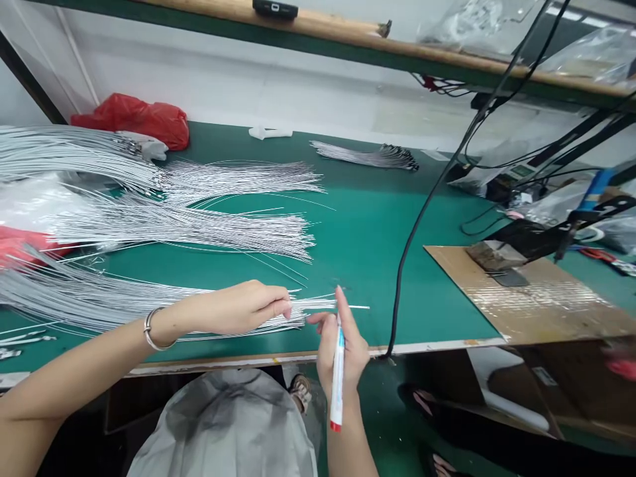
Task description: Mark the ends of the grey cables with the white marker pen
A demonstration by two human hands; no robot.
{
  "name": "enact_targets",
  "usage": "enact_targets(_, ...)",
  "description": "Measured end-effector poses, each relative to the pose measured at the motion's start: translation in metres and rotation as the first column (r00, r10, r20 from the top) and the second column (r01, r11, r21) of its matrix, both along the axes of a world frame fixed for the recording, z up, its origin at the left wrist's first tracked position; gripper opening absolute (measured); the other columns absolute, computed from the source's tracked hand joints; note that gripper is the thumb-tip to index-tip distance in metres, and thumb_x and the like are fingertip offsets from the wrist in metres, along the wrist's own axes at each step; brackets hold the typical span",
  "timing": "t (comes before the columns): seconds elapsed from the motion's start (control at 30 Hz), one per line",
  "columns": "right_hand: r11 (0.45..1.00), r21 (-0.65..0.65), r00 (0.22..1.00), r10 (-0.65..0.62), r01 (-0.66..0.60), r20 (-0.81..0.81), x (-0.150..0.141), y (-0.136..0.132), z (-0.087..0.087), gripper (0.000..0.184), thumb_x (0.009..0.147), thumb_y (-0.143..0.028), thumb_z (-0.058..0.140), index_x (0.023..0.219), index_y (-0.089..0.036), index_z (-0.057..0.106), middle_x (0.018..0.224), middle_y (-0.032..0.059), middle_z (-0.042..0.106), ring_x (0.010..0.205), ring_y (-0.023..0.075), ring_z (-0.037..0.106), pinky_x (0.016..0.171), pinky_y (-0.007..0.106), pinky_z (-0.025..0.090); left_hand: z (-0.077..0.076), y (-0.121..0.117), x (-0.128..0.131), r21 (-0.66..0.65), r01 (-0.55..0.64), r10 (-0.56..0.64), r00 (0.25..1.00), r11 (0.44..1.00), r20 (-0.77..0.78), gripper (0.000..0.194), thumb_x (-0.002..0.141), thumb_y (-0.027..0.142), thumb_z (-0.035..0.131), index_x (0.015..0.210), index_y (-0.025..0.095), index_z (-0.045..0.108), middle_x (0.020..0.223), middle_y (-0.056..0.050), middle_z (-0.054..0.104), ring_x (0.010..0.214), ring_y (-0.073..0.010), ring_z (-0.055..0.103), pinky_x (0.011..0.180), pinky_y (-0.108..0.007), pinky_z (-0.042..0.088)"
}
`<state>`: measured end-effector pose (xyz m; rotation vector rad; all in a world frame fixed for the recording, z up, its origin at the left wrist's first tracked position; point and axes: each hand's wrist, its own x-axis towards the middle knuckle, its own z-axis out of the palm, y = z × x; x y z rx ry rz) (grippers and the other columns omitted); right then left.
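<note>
My left hand (253, 308), with a bangle on its wrist, is closed over the front bundle of thin grey-white wires (124, 298). Its thumb and fingertips pinch together on some wires, whose ends stick out toward the right. In my right hand (348, 344) lies a white marker (338, 377) with a red end, pointing down toward me. The index finger of that hand is stretched out against the wire ends (322, 303), and the thumb is spread to the left. The marker's tip is hidden by the fingers.
More wire bundles (238, 228) lie behind on the green table mat (368, 225). A short bundle (368, 157) and a red bag (139, 119) are at the back. A black cable (408, 245) hangs across the table. Cardboard (541, 298) lies at the right under a black device.
</note>
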<state>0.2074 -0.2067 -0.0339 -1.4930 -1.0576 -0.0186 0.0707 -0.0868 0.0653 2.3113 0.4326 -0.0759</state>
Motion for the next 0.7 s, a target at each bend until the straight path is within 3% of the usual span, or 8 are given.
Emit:
enact_targets(0.07,0.999,0.022,1.0,-0.025,0.025,-0.017,0.0,-0.002,0.002,0.045,0.09,-0.023,0.043,0.134,-0.016,0.046,0.067,0.0015,0.067,0.054,0.0107,0.056,0.056,0.024,0.049,0.0,0.0,0.0,0.006,-0.003,0.003,1.0,1.0,-0.001,0.038,0.098,0.039,0.026,0.087,0.019,0.057,0.074,0.001,0.058,0.064,-0.012,0.05,0.058,-0.023,0.033)
enact_targets(0.17,0.968,0.097,0.968,-0.22,0.232,-0.122,0.007,-0.006,0.008,0.05,0.09,-0.027,0.043,0.139,-0.013,0.038,0.061,0.0002,0.064,0.047,0.0098,0.048,0.05,0.023,0.044,0.001,0.002,-0.002,-0.017,-0.013,0.013,1.0,1.0,-0.001,0.037,0.098,0.039,0.027,0.083,0.019,0.054,0.072,0.002,0.056,0.062,-0.011,0.048,0.057,-0.022,0.032)
enact_targets(0.23,0.95,0.095,0.948,-0.281,0.297,-0.15,0.012,-0.008,0.01,0.052,0.09,-0.029,0.043,0.139,-0.012,0.038,0.059,0.0001,0.063,0.046,0.0098,0.046,0.049,0.023,0.043,0.002,0.003,-0.004,-0.031,-0.016,0.016,1.0,0.999,0.006,0.036,0.098,0.039,0.028,0.083,0.019,0.054,0.075,0.002,0.057,0.064,-0.0108,0.05,0.058,-0.021,0.033)
enact_targets(0.37,0.991,0.009,0.988,-0.136,0.137,-0.076,0.012,-0.008,0.007,0.049,0.091,-0.027,0.043,0.138,-0.013,0.04,0.063,0.0013,0.064,0.051,0.0109,0.052,0.052,0.023,0.044,-0.001,0.003,-0.003,-0.022,-0.023,0.024,0.999,0.999,0.028,0.037,0.098,0.04,0.028,0.084,0.019,0.055,0.077,0.001,0.058,0.065,-0.0111,0.05,0.058,-0.022,0.033)
enact_targets(0.53,0.999,-0.038,0.999,0.034,-0.035,-0.009,-0.012,-0.005,0.001,0.048,0.091,-0.02,0.04,0.139,-0.015,0.037,0.068,0.0024,0.066,0.057,0.0127,0.057,0.06,0.026,0.048,-0.001,-0.001,0.003,-0.007,0.014,-0.014,0.999,1.0,0.036,0.039,0.098,0.041,0.026,0.085,0.018,0.055,0.069,0.002,0.053,0.058,-0.011,0.046,0.055,-0.022,0.032)
enact_targets(0.7,0.999,-0.014,0.999,0.037,-0.037,0.018,-0.013,-0.006,-0.001,0.052,0.091,-0.018,0.041,0.142,-0.018,0.032,0.069,0.0014,0.066,0.059,0.0131,0.059,0.061,0.027,0.049,0.002,-0.004,0.006,-0.011,0.026,-0.025,0.998,1.0,0.051,0.037,0.098,0.036,0.027,0.083,0.018,0.055,0.068,0.002,0.053,0.058,-0.0109,0.044,0.056,-0.022,0.032)
